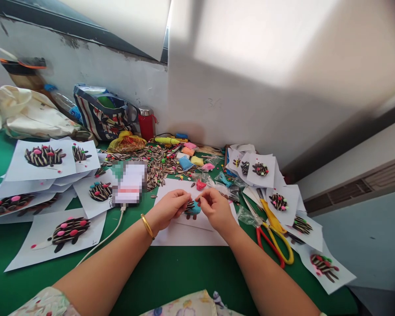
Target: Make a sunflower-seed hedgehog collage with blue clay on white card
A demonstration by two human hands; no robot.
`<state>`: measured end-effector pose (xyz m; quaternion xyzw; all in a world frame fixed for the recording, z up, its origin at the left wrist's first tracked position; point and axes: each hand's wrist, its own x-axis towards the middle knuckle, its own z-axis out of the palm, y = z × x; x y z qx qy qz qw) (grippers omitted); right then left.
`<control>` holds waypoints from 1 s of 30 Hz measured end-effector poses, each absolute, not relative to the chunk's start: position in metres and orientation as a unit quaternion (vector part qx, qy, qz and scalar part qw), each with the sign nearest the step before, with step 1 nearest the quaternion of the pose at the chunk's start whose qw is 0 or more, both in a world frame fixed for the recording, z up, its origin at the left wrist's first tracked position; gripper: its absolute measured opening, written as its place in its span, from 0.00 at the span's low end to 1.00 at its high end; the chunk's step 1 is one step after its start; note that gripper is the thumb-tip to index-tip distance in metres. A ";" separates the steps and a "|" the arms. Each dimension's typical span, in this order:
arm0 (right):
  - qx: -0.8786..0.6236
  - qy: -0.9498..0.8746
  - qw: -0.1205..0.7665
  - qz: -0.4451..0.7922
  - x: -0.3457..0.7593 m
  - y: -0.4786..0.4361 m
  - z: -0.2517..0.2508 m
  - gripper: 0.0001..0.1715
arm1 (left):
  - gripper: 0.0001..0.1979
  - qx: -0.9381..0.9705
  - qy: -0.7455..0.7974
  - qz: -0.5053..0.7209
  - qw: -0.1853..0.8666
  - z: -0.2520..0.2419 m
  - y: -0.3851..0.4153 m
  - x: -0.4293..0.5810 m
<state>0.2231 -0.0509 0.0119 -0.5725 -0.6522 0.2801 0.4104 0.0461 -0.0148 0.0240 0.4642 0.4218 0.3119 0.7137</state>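
Note:
Both my hands meet over a white sheet of paper (171, 235) in the middle of the table. Between them lies a small blue clay hedgehog (193, 209) with dark striped sunflower seeds stuck in it and brown feet below. My left hand (174, 205), with a gold bangle at the wrist, has its fingers pinched together at the hedgehog's left edge; what they hold is hidden. My right hand (214, 208) pinches thumb and forefinger at its upper right, on something small and dark that looks like a sunflower seed. Red clay (200, 184) sits just behind my hands.
Loose sunflower seeds (151, 163) and coloured clay lumps (186, 163) spread behind the paper. Scissors (261, 226) and a yellow cutter (272, 215) lie at right. Cards with seed hedgehogs (74, 232) stack on both sides. A phone (129, 184) with a cable is left; a red flask (146, 124) stands behind.

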 end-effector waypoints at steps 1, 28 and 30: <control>-0.576 -0.661 0.400 0.266 0.225 -0.050 0.012 0.07 | 0.15 0.456 0.428 0.322 0.711 0.024 -0.014 0.046; -0.561 -0.788 0.192 0.162 0.226 -0.050 0.013 0.10 | 0.11 0.414 0.459 0.350 0.704 0.025 -0.008 0.044; -0.561 -0.790 0.186 0.163 0.225 -0.050 0.013 0.10 | 0.11 0.414 0.461 0.351 0.702 0.024 -0.007 0.044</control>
